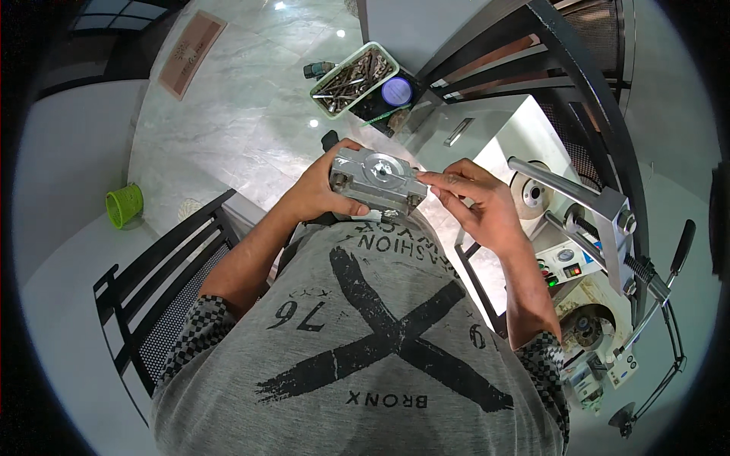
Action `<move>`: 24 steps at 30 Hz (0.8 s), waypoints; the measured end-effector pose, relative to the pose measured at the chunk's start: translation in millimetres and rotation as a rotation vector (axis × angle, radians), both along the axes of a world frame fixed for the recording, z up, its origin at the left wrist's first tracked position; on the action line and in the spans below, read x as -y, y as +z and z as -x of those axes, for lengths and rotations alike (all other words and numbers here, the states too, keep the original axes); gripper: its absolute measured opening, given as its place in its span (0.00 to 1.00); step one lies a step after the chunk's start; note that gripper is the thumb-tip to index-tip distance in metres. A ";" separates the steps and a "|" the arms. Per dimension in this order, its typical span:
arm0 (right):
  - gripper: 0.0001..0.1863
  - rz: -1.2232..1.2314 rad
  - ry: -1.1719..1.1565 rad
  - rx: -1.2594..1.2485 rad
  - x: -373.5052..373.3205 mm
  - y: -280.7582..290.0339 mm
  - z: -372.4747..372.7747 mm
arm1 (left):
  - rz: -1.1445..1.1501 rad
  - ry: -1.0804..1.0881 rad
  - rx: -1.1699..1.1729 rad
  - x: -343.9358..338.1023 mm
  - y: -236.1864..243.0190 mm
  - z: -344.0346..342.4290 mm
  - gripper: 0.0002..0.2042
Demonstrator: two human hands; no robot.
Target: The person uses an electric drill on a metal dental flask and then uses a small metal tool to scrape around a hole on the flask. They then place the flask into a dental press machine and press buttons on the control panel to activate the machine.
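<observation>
My left hand is wrapped round the left end of a silver metal block, holding it in front of my shirt. The block has a round raised disc with a dark centre on its upper face, and bolt-like fittings at its near corners. At the block's right end is my right hand, its fingers closed in a pinch. The index fingertip touches the block's edge. Anything small between these fingertips is too hidden to make out.
A pale green bin of metal parts stands on the floor ahead, beside a purple-lidded tub. On the right are a grey cabinet and a machine with metal bars. Dark chairs flank me; a green basket sits left.
</observation>
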State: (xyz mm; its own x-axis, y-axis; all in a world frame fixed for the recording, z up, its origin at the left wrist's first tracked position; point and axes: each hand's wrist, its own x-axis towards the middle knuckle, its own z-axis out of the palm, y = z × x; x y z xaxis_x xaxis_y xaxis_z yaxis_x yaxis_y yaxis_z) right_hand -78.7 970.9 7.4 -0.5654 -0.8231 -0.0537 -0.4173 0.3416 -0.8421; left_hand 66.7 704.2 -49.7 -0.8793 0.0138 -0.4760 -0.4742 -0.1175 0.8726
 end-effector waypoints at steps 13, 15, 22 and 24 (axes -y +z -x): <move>0.18 -0.042 -0.001 -0.297 -3.6 4.2 -9.3 | 0.008 -0.042 0.064 -2.1 9.6 8.1 0.44; 0.18 -0.048 -0.019 -0.299 -4.5 4.3 -11.9 | 0.011 -0.045 0.070 -2.1 8.3 7.9 0.45; 0.19 -0.062 -0.035 -0.308 -6.8 1.5 -17.7 | 0.020 -0.085 0.059 -3.1 9.6 11.4 0.47; 0.19 -0.078 -0.033 -0.305 -7.0 1.1 -19.7 | 0.015 -0.094 0.062 -3.2 9.7 12.1 0.47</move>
State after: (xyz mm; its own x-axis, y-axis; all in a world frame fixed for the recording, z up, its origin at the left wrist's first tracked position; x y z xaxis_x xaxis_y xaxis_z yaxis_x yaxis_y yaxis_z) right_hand -58.9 978.0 8.4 -0.5918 -0.8039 0.0601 -0.6342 0.4183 -0.6502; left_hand 54.6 707.4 -40.0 -0.8432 0.0868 -0.5305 -0.5358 -0.0571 0.8424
